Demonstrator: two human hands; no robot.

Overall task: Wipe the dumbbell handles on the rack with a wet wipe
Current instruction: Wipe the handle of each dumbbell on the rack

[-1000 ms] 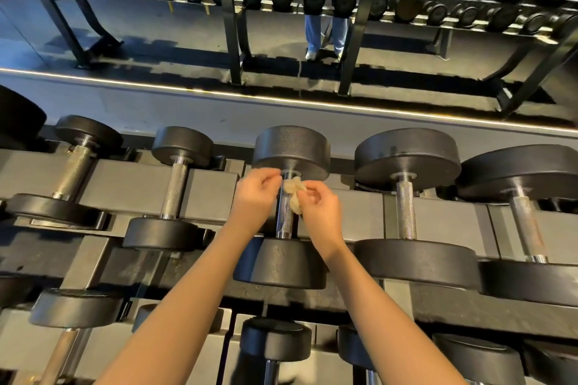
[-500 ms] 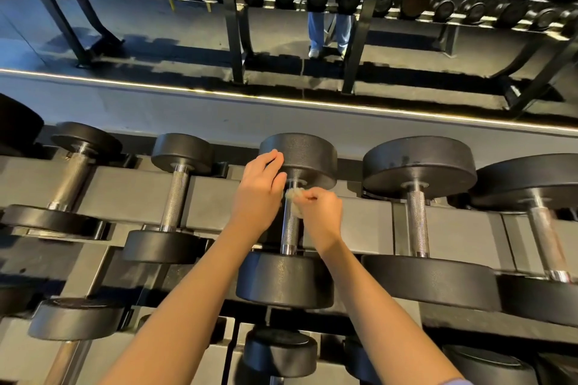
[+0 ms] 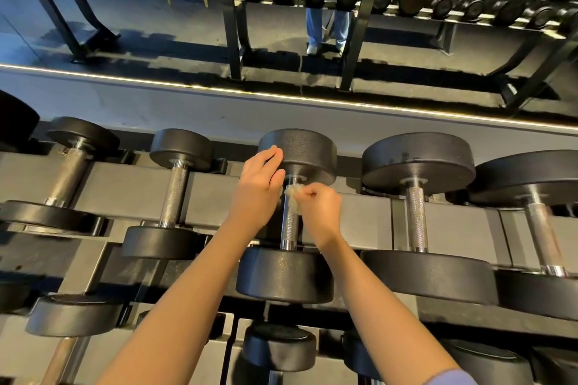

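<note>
So the person is at the rack (image 3: 103, 197), working on the middle dumbbell (image 3: 289, 239) in the row. The right hand (image 3: 320, 211) has its grip pinched tight on a crumpled wet wipe (image 3: 292, 198), fingers curled in. The wipe is pressed against the top end of that dumbbell's handle (image 3: 289, 226), right under its far head (image 3: 300, 150). The rest of the knurled handle below the wipe is bare and shiny all the way down to the near head (image 3: 281, 278).

The left hand (image 3: 258, 191) is on the left side of the same dumbbell. Its grip is loose and wide, with fingers mostly straight and tips resting on the edge of the far head, holding nothing. The forearms come up from the bottom, one on each side of the near head.

Right of the middle dumbbell there's a bigger one (image 3: 417, 222), and left of it a smaller one (image 3: 175, 194). Another dumbbell (image 3: 278, 347) sits on a lower row just below it. Way past it, up top, a second long rack (image 3: 233, 25) of dumbbells shows, plus someone's legs in jeans (image 3: 328, 25) and white shoes.
</note>
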